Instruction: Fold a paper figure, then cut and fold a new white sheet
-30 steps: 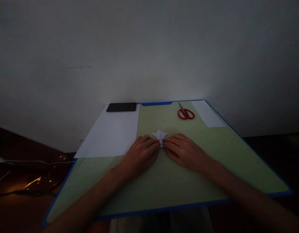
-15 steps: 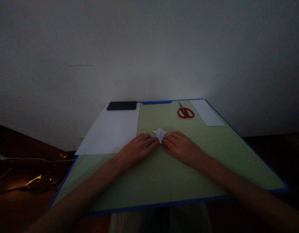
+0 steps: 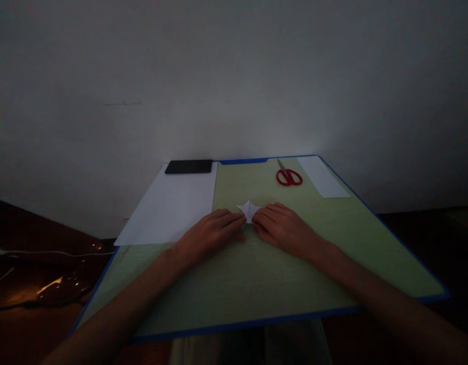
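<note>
A small white folded paper shape [image 3: 248, 208] with pointed tips lies on the green board [image 3: 257, 274]. My left hand [image 3: 213, 233] lies flat to its left, fingers stretched out and together, the fingertips pressing on the paper's lower left edge. My right hand [image 3: 281, 229] mirrors it on the right, fingers flat on the paper's lower right edge. The lower part of the paper is hidden under the fingertips.
A large white sheet [image 3: 173, 205] covers the board's left rear, with a black phone [image 3: 189, 166] at its far end. Red-handled scissors [image 3: 289, 176] and a narrow white paper strip [image 3: 322, 176] lie at the rear right. A pale wall stands behind; cables lie on the dark floor at the left.
Both hands stay pressed on the folded paper; their fingertips have shifted slightly along its lower edges. The view has moved a little.
</note>
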Demonstrator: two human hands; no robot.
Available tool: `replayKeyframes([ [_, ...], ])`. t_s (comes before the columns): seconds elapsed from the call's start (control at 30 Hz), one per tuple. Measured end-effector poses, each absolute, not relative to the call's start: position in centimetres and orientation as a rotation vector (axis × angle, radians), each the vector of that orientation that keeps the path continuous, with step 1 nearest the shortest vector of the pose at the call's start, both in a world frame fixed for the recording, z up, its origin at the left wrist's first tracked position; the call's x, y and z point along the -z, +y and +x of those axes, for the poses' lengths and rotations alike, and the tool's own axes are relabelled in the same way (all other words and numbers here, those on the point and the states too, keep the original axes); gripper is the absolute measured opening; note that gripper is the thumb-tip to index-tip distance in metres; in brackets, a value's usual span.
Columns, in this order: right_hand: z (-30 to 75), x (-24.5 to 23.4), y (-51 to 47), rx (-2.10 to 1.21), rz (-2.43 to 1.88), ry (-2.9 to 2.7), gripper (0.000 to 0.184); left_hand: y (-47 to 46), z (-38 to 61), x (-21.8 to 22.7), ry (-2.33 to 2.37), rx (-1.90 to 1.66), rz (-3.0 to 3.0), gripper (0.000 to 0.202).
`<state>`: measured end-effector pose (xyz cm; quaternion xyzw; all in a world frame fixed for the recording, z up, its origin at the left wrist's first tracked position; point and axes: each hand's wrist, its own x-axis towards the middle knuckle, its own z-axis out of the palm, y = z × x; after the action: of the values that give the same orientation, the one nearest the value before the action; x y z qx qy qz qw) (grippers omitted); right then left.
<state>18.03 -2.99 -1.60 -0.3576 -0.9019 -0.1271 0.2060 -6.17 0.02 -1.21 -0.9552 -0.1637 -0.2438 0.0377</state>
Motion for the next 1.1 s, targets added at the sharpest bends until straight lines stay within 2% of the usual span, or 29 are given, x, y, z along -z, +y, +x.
replayKeyframes([
  [0.3,18.1,1.8,-3.3,0.373,-0.997,-2.548,0.015,-0.8,-4.5,1.3,-0.767,0.663,-2.914,0.013],
  [0.47,18.3,1.5,-3.7,0.271,-0.988,-2.529,0.017,-1.1,-4.2,2.1,-0.864,0.783,-2.918,0.013],
  [0.63,18.1,1.8,-3.6,0.366,-0.998,-2.529,0.015,-1.0,-4.1,2.0,-0.866,0.766,-2.946,0.011],
  [0.9,17.9,2.1,-3.2,0.466,-1.035,-2.556,0.013,-0.7,-4.0,1.9,-0.945,0.996,-3.017,0.011],
  [1.1,17.8,1.2,-3.1,0.316,-1.119,-2.608,0.007,-1.1,-3.7,1.5,-1.049,0.945,-3.067,0.017],
])
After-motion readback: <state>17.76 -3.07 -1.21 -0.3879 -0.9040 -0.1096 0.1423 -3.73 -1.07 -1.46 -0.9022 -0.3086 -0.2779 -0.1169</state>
